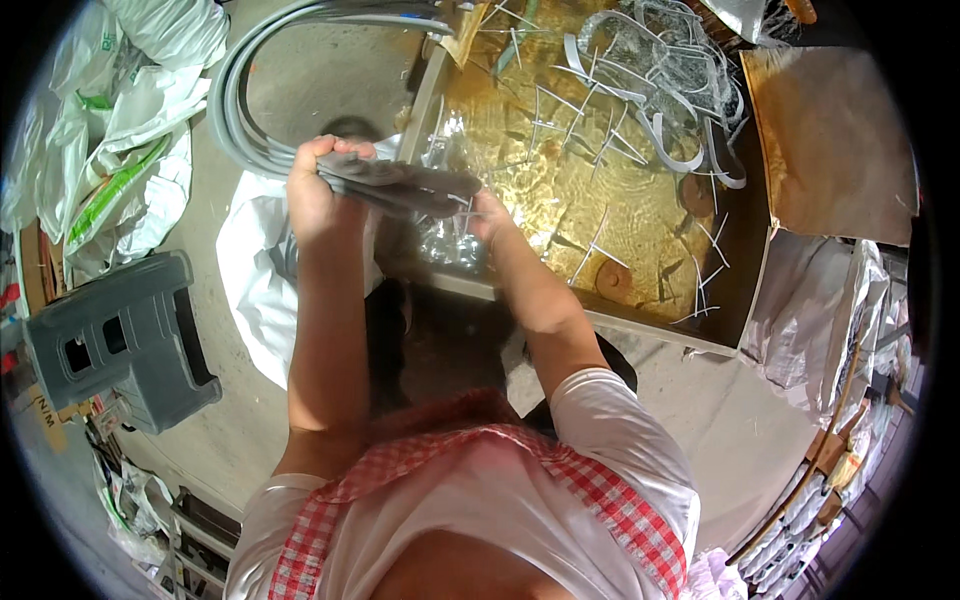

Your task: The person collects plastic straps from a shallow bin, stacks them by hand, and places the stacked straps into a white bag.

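Note:
My left hand (325, 185) is closed around a coil of grey tubing (232, 110), which loops out to the far left and back over the basin's edge. The tubing's darker, bunched end (425, 190) sticks out to the right of that hand, over the near left corner of a shallow basin of water (590, 312). At this end is my right hand (488, 218), its fingers closed and partly hidden. A thin white strip shows beside its fingertips, but blur hides what they grip. Several thin white strips (598, 242) lie scattered in the water.
Clear flat bands (668, 140) lie tangled at the basin's far right. A cardboard flap (830, 145) stands on its right side. At left are a grey plastic step stool (120, 335), white plastic bags (130, 130), and a white sack (255, 270) on the floor.

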The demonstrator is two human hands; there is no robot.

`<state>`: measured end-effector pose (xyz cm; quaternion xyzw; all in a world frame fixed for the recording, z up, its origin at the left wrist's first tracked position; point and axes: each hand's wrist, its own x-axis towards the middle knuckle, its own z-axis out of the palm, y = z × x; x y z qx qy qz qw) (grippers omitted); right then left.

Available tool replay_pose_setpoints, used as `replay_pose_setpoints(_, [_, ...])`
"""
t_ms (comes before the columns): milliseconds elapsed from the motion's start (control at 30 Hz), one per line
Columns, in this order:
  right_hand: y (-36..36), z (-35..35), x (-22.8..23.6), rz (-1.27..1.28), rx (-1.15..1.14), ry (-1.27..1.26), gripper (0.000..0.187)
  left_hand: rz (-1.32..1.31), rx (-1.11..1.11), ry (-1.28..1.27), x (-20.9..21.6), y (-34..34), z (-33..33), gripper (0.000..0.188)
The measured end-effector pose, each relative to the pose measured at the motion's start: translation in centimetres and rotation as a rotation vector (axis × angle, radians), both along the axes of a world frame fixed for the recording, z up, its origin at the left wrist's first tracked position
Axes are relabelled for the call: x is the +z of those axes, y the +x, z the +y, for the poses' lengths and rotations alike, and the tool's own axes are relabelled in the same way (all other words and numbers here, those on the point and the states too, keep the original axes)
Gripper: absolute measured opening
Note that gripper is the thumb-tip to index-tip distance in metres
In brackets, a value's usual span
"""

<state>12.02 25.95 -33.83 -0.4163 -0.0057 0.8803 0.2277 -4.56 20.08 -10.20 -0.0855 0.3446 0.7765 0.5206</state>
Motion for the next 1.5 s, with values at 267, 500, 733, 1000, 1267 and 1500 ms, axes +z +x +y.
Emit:
replay_pose_setpoints(267, [0.5, 0.7, 0.3, 0.026, 0.415, 0.263, 0.026, -0.075, 0.024, -0.051, -0.2, 0.6, 0.4, 0.012])
replay_pose_setpoints(500, [0.8, 1.1, 2.3, 0.056, 0.542, 0.228, 0.031, -0.007, -0.005, -0.072, 0.0, 1.4, 0.6, 0.012])
replay_pose_setpoints(733, [0.8, 1.0, -1.6, 0.193, 0.502, 0.14, 0.034, -0.019, -0.016, -0.064, -0.8, 1.1, 0.6, 0.01])
replay_pose_setpoints(1000, [0.6, 0.7, -3.4, 0.136, 0.468, 0.086, 0.04, -0.054, 0.069, -0.108, -0.1, 1.0, 0.6, 0.012])
replay_pose_setpoints(1267, [0.1, 1.2, -4.8, 0.195, 0.412, 0.045, 0.057, -0.101, 0.025, -0.111, -0.1, 1.0, 0.7, 0.014])
replay_pose_setpoints(1500, [0.0, 1.0, -2.9, 0.318, 0.284, -0.013, 0.046, -0.022, -0.009, -0.085, -0.9, 0.9, 0.5, 0.013])
